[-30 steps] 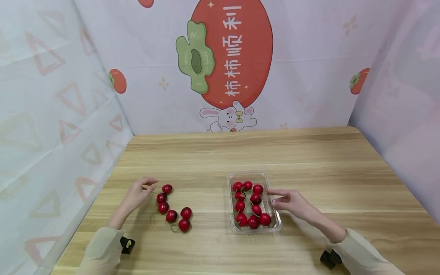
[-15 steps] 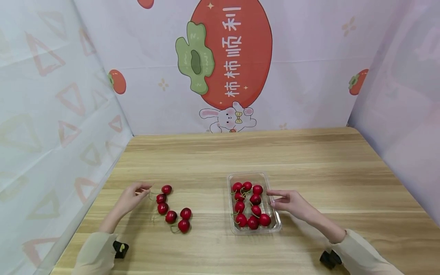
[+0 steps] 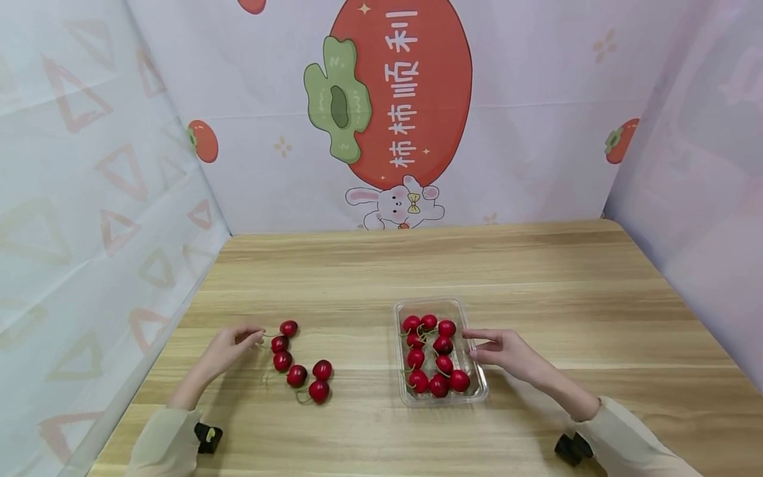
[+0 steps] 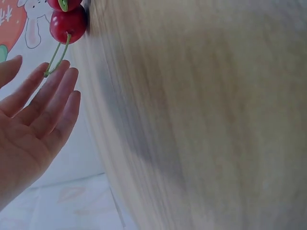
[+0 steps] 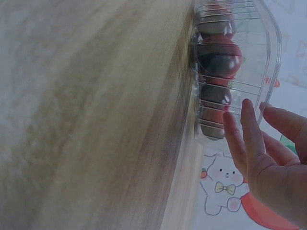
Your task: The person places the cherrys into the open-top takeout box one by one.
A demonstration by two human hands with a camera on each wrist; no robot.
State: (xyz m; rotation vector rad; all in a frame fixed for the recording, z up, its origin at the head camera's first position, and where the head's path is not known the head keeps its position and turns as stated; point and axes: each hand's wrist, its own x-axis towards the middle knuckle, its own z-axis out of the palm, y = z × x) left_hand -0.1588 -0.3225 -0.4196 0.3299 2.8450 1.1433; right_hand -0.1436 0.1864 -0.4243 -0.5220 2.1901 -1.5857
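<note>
Several red cherries with green stems lie in a curved line on the left of the table, among them an upper cherry (image 3: 289, 328) and a lower cherry (image 3: 318, 391). My left hand (image 3: 229, 348) is beside the upper end of this line. In the left wrist view its fingers are extended, the thumb apart, and the tips reach the stems of a cherry (image 4: 68, 24). A clear plastic box (image 3: 479, 394) holds several more cherries (image 3: 443, 345). My right hand (image 3: 507, 354) touches the box's right side with loosely extended fingers (image 5: 252, 129).
The wooden table (image 3: 357, 278) stretches behind and between the cherries and the box. A printed backdrop (image 3: 524, 132) rises at its far edge, with a white cloth wall (image 3: 71, 199) on the left. Black wrist devices (image 3: 208, 437) sit by both sleeves.
My left hand has drawn back a little toward the left and front, away from the cherries, and its fingers have come closer together. The right hand, box and cherries stay put.
</note>
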